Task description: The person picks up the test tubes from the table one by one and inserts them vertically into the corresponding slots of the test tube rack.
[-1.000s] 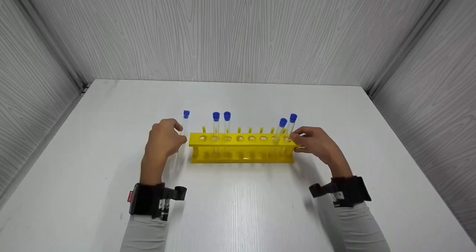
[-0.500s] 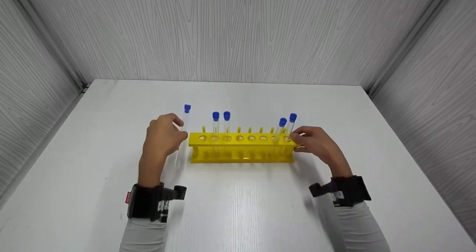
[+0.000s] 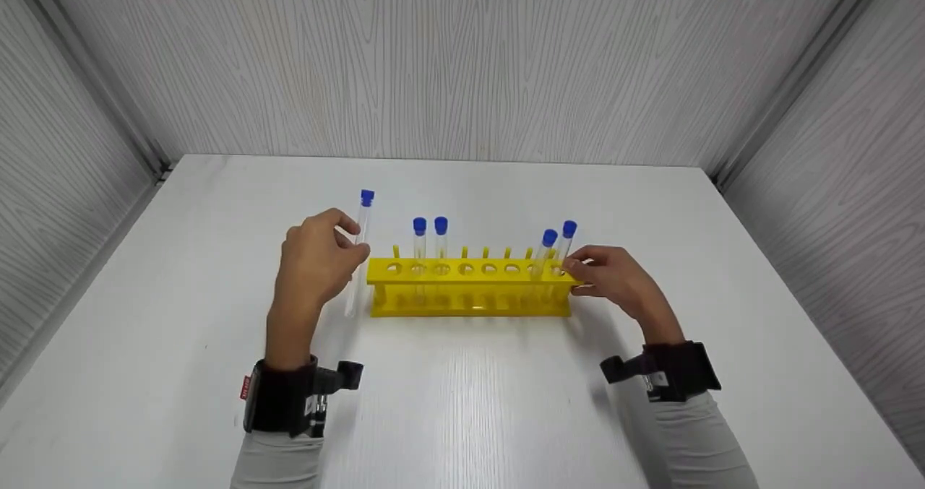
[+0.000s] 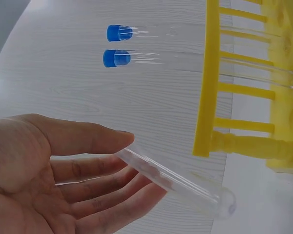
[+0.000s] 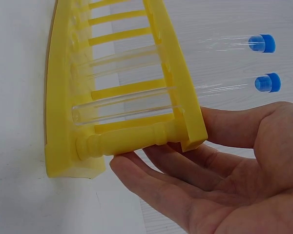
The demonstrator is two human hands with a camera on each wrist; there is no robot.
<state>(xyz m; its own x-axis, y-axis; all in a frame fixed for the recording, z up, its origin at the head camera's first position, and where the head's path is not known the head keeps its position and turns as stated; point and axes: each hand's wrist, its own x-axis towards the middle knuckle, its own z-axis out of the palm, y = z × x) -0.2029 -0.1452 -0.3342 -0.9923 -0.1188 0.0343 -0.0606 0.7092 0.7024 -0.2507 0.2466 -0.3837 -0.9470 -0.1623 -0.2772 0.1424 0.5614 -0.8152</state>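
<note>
My left hand (image 3: 316, 259) pinches a clear test tube (image 4: 178, 180) with a blue stopper (image 3: 367, 198) between thumb and fingers. The tube leans slightly, its rounded end down, just left of the yellow test tube rack (image 3: 470, 276). At the rack's right end my right hand (image 3: 614, 276) grips the top plate, thumb above and fingers beneath by the end post (image 5: 132, 141). Two blue-stoppered tubes (image 4: 171, 58) stand in the rack's left part. Two more tubes (image 5: 219, 87) stand tilted in holes at its right end.
The rack stands on a white table (image 3: 462, 388). Several of its middle holes (image 3: 489, 269) hold no tube, and short yellow pegs (image 3: 485, 251) rise along its back. Pale wood-grain panels (image 3: 462, 63) enclose the table at the back and both sides.
My left hand has lifted the test tube upward and slightly away from me, and its stopper sits higher. The right hand and the rack have stayed still.
</note>
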